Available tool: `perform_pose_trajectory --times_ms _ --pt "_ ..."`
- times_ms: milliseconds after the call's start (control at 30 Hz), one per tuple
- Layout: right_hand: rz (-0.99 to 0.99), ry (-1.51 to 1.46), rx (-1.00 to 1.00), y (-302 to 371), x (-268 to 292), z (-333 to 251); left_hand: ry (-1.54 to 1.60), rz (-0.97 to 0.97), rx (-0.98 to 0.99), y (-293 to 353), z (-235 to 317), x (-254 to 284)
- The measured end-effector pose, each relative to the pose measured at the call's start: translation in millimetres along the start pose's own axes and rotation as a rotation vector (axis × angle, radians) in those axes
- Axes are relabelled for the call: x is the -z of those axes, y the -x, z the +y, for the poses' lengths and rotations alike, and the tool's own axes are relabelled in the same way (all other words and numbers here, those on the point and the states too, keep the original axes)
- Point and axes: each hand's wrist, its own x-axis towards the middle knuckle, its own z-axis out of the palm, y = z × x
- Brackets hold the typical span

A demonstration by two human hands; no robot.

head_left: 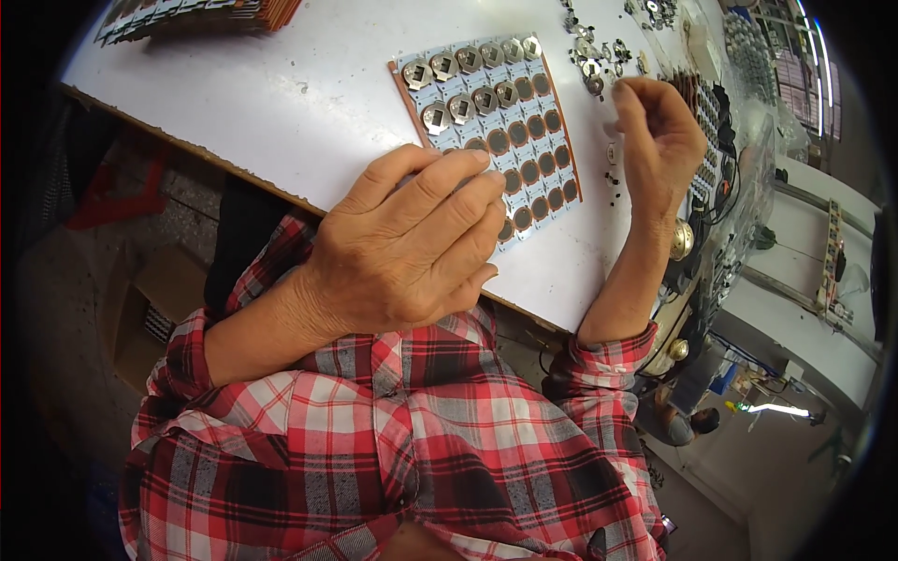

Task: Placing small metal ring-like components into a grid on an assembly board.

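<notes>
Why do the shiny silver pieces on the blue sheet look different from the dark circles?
The silver pieces are shiny, while the dark circles are dull, with coppery rims. The silver pieces have angular edges; the dark circles are plain and round. The silver pieces fill the far row and part of the next, but the dark circles show in the rest of that row and nearer ones. Both sit in rows on the same blue sheet.

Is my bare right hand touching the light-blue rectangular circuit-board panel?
Apart: the head view shows a strip of smooth white tabletop between the right hand and the panel's orange right edge.
</notes>
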Motion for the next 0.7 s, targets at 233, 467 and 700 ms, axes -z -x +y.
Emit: perform_pose_trajectory --times_ms 233,467,700 --pt "0.0 0.097 0.106 -3 -4 10 0.13 -0.123 -0.01 -15 2 21" --pt "-0.168 -0.464 -0.182 -1 13 8 0.425 -0.06 0.073 -103 -31 28" --pt "-0.246 -0.59 -0.166 3 7 -10 0.894 -0.388 0.546 -174 -59 -28"
